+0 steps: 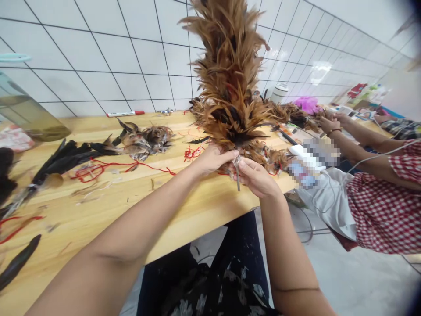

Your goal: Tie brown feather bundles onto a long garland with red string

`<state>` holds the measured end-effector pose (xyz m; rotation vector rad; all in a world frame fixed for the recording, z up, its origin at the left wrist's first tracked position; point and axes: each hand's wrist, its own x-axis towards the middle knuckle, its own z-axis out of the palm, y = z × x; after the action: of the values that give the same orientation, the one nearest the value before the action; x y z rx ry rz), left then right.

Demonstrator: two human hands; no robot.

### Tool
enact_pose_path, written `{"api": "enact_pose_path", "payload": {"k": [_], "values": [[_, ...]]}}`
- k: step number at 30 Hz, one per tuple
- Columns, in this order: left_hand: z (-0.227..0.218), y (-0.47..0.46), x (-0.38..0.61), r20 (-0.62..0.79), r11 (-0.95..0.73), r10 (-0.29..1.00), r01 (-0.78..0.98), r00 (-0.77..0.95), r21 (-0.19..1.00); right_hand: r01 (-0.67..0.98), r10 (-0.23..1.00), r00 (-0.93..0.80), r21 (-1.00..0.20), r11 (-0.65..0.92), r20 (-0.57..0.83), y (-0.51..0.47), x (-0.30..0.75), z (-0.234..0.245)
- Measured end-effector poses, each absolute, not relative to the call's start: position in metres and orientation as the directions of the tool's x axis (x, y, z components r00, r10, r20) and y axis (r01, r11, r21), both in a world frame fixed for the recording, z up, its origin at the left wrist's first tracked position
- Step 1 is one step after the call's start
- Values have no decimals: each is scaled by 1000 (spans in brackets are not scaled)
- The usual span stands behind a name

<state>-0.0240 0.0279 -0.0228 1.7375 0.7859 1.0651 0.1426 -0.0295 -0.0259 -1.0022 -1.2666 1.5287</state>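
Note:
A tall feather duster with brown and dark feathers stands up in front of me, its top cut off by the frame. Its thin stick end points down toward me over the table. My left hand is closed around the base of the feathers from the left. From the right, my right hand pinches the stick just under the lowest feathers. Loose brown feathers lie beside my right hand. Red string lies tangled to the left of the duster.
On the wooden table lie black feathers, a feather pile and a red-and-white marker. A jar of yellowish liquid stands at left. At right, a co-worker's hands handle feathers. A tiled wall closes the back.

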Motion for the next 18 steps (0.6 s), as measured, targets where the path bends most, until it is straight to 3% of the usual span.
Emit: {"api": "enact_pose_path", "payload": {"k": [3,6,12,18], "values": [[-21,25,-28,251,-329,827,72,502,942,-206,885,-443,-945,-256,-143,-33,149,-23],[-20,19,-28,170,-240,803,48,571,970,-243,813,-562,-911,-333,-148,-33,151,-26],[-14,10,-27,123,-111,699,-63,704,992,-332,819,-562,-876,-350,-114,-33,148,-28],[-16,15,-31,146,-137,777,-63,613,989,-358,815,-579,-888,-290,-33,-34,137,-22]]}}
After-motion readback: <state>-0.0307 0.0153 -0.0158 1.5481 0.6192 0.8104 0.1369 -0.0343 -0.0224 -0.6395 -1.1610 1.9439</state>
